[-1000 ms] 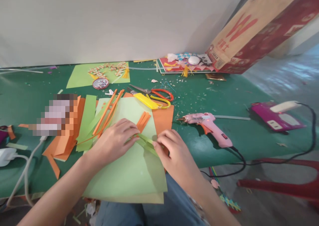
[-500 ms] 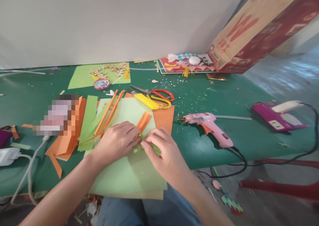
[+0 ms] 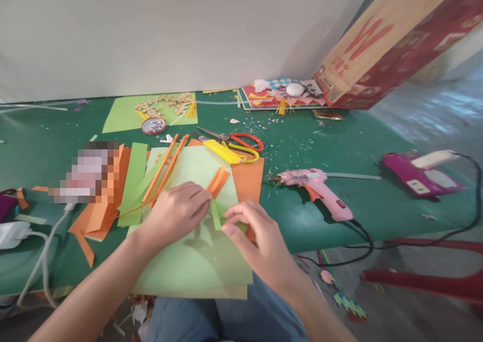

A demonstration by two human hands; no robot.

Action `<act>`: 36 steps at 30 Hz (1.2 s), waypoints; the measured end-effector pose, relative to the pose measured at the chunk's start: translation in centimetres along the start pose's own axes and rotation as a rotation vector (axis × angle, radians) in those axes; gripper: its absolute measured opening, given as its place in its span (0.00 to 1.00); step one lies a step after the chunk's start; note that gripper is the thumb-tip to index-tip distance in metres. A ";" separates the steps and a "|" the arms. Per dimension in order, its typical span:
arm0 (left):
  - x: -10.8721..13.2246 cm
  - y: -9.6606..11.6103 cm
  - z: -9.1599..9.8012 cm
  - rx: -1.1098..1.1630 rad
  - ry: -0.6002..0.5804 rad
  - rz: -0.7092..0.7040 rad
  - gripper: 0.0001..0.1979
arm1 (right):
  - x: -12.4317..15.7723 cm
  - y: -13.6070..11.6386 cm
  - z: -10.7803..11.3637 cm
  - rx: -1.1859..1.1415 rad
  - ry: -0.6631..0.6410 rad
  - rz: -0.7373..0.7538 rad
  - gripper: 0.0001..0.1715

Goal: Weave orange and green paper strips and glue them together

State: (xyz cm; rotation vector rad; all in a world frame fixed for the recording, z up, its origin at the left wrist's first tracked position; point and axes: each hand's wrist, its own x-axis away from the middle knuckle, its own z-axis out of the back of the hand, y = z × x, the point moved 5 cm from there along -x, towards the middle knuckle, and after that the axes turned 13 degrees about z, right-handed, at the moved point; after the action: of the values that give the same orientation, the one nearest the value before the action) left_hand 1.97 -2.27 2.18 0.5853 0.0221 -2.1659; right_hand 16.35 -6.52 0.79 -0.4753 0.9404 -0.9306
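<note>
Landmark: the sheet (image 3: 188,271), pale green, lying on the table (image 3: 328,143), its near end jutting over the lap. Everything placed off that.

Green strip (image 3: 215,215): above the sheet's middle, between the hands, top end at the left fingertips, free end slanting toward the right thumb.

Left hand (image 3: 183,206): over the sheet's left half, fingertips pinched together, look clamped on the strip's top end. Exact grip hidden by the knuckles.

Right hand (image 3: 260,234): over the sheet's right edge, thumb and index parted by a small gap beside the strip. Can't tell if either touches it; no firm hold visible.

Around: short orange strips (image 3: 218,181) on the sheet just past the left fingertips; long ones (image 3: 164,173) along its left edge. Cutter (image 3: 221,152) and scissors (image 3: 222,137) at its far edge. Glue gun (image 3: 317,181) right of it, nozzle aimed its way.

Risks, my read:
- Strip has one apparent hold; if the pinch slackens, it could twist or drop.
- Pulling it hard could crease or tear it, being thin paper.
- Sheet overhangs; a forearm or knee bump could shift it, strips included.
- Wide right-hand swing could hit the nozzle; can't tell if hot.
</note>
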 end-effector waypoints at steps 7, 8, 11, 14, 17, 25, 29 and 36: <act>0.1 -0.5 0.1 0.063 0.016 0.052 0.11 | 2.0 0.1 2.2 0.104 -0.038 -0.039 0.14; 0.1 -0.5 0.1 0.078 0.015 0.060 0.11 | 2.3 0.3 2.6 0.124 -0.039 -0.052 0.14; 0.1 -0.6 0.1 0.105 0.001 0.079 0.11 | 3.7 1.1 4.0 0.192 -0.030 -0.078 0.15; 0.1 -0.6 0.2 0.090 0.013 0.085 0.13 | 4.9 2.3 5.9 0.295 -0.019 -0.138 0.17; 0.1 -0.5 0.3 0.053 0.026 0.072 0.18 | 5.7 3.5 8.7 0.491 0.084 -0.230 0.17; 0.0 -0.4 0.5 0.038 0.042 0.063 0.22 | 5.1 4.0 11.6 1.171 0.125 -0.069 0.17; 0.0 -0.6 0.3 0.041 0.043 0.071 0.22 | 3.4 1.5 9.4 0.977 0.172 0.269 0.04; 0.0 -0.6 0.1 0.067 0.020 0.054 0.20 | 0.6 0.3 2.1 0.667 -0.208 0.459 0.17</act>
State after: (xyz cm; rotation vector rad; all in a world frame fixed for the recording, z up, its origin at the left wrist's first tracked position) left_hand 1.50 -1.94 2.15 0.6395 -0.0551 -2.1153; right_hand 18.46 -6.90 1.40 0.2074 0.4712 -0.6996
